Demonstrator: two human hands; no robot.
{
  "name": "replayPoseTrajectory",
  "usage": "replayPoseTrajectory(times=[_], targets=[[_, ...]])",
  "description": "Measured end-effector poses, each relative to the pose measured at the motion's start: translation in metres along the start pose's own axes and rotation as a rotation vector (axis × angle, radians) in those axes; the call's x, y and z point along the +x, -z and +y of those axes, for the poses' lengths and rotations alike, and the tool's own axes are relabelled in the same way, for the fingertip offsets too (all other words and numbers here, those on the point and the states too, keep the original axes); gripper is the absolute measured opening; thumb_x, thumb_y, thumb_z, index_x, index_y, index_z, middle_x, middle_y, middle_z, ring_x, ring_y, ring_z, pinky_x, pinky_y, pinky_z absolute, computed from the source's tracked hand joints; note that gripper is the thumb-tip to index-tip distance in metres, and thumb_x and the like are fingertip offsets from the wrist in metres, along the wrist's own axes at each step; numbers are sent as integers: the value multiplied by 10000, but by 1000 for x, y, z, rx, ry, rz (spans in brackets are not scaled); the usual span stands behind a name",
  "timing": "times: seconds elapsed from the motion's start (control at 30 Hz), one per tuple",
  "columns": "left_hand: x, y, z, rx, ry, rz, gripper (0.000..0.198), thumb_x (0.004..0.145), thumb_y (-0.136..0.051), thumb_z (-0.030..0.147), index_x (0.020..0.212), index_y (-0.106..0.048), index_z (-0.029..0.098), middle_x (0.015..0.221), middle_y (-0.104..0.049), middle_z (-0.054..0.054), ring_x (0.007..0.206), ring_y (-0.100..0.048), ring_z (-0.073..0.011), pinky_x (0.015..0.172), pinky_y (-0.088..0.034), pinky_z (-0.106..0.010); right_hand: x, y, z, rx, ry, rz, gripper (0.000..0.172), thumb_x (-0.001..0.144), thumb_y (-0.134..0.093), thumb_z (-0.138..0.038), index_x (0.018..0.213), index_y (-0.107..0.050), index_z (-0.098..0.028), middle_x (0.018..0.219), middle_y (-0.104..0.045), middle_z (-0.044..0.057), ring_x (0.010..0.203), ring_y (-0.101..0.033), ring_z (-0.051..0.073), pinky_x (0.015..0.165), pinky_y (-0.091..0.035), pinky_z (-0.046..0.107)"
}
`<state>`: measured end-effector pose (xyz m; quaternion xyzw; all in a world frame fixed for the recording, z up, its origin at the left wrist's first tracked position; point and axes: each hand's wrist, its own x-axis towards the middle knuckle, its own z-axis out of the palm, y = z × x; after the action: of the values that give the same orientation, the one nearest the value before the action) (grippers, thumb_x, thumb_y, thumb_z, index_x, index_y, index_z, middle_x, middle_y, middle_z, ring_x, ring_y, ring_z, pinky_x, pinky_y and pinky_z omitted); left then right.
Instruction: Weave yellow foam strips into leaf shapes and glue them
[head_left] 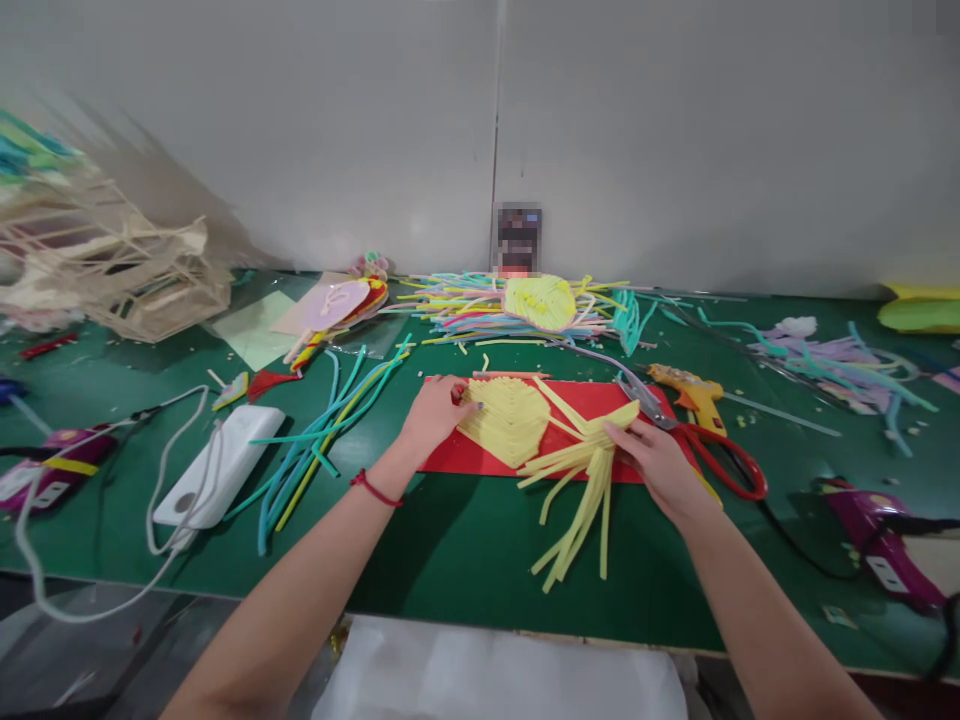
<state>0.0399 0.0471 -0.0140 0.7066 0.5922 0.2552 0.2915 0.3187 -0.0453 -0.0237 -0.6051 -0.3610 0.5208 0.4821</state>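
Observation:
A red sheet [480,457] lies on the green table, bearing a pale yellow leaf-shaped piece [514,420] made of strips. My left hand [439,412] rests at the left edge of that piece, its fingers curled, with the fingertips at the yellow surface; whether it grips anything is unclear. To the right, my right hand [646,452] is closed on a bundle of yellow strips [592,470], whose loose ends fan down and left past the sheet's front edge. Red-handled scissors [697,440] lie just beyond my right hand.
A yellow glue gun [694,392] lies right of the sheet. Blue and yellow strips [322,440] and a white power strip [225,465] are at left. Behind are a coloured strip pile [457,310] and a phone [519,238]. Purple devices [881,540] sit at both sides.

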Motion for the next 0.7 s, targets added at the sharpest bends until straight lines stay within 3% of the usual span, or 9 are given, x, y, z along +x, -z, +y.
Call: replayPoseTrajectory(times=[0.17, 0.33, 0.53, 0.7], targets=[[2, 0, 1, -114, 39, 1, 247, 579, -727, 165, 712, -523, 202, 751, -572, 5, 773, -549, -193, 744, -431, -322, 1, 7, 3, 33, -14, 5, 419, 591, -805, -488, 870, -717, -187, 918, -726, 46, 918, -657, 261, 872, -521, 396], [4, 5, 2, -346, 49, -93, 268, 608, -693, 287, 740, -475, 205, 663, -565, 48, 635, -552, -134, 623, -440, -260, -3, 9, 4, -50, 16, 34, 390, 638, -781, -481, 875, -714, -177, 946, -720, 57, 952, -640, 258, 896, -501, 380], [18, 7, 12, -474, 30, -86, 352, 558, -733, 373, 720, -476, 195, 704, -552, 45, 680, -545, -112, 673, -439, -246, -8, 14, -8, 109, -48, 21, 385, 617, -796, -472, 888, -713, -212, 954, -721, 72, 909, -667, 266, 781, -554, 356], [35, 3, 14, -425, 45, -90, 309, 559, -735, 283, 704, -478, 193, 658, -539, 54, 636, -542, -115, 617, -436, -237, -16, 11, -16, 122, -69, -45, 387, 639, -773, -494, 911, -711, -225, 939, -721, 74, 873, -676, 257, 729, -566, 357]])
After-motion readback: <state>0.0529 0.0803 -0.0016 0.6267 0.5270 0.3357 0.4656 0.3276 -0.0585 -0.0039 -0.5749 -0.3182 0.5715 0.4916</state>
